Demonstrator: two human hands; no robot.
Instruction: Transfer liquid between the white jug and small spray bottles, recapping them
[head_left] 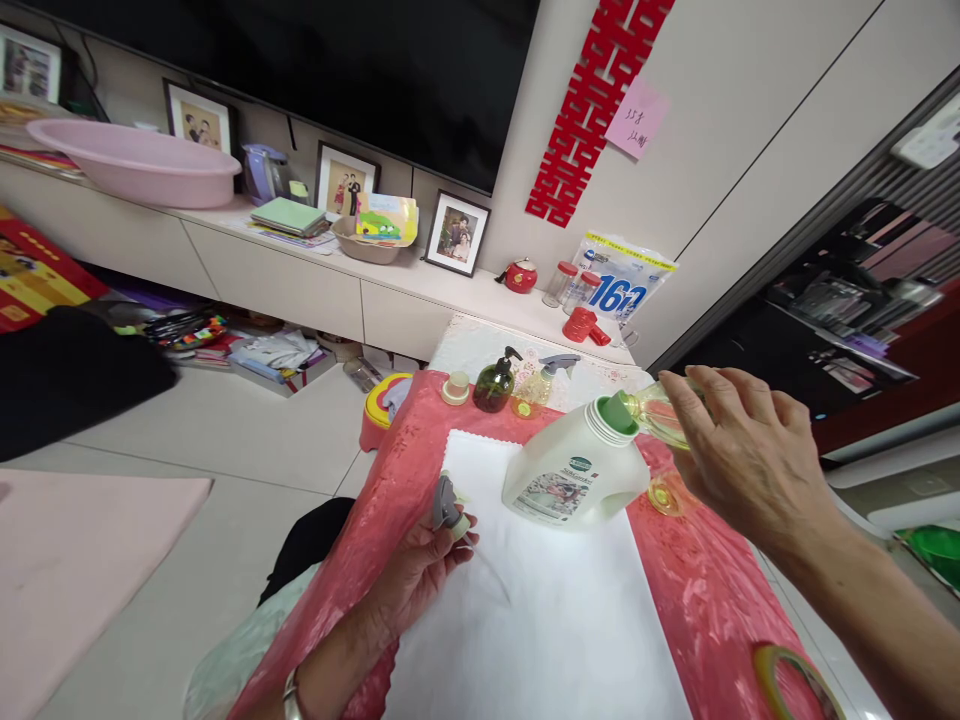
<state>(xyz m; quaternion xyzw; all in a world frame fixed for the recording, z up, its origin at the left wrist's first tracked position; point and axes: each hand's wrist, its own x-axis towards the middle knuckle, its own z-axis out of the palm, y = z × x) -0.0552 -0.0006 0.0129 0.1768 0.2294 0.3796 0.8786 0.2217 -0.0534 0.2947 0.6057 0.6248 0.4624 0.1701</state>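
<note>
My right hand (750,455) holds a small clear bottle (660,412) of yellowish liquid, tipped so its mouth meets the green neck of a white jug (574,475). The jug stands tilted on a white cloth (540,620) over a red table cover (705,590). Lower left, my left hand (420,570) grips a grey spray-trigger head (448,505) with its thin tube trailing over the cloth.
A dark green pump bottle (495,383), a clear spray bottle (538,385) and a cream cap (455,387) stand at the table's far edge. A tape roll (795,680) lies at the near right corner. A low cabinet (300,270) with photo frames and a pink basin (139,160) runs along the wall.
</note>
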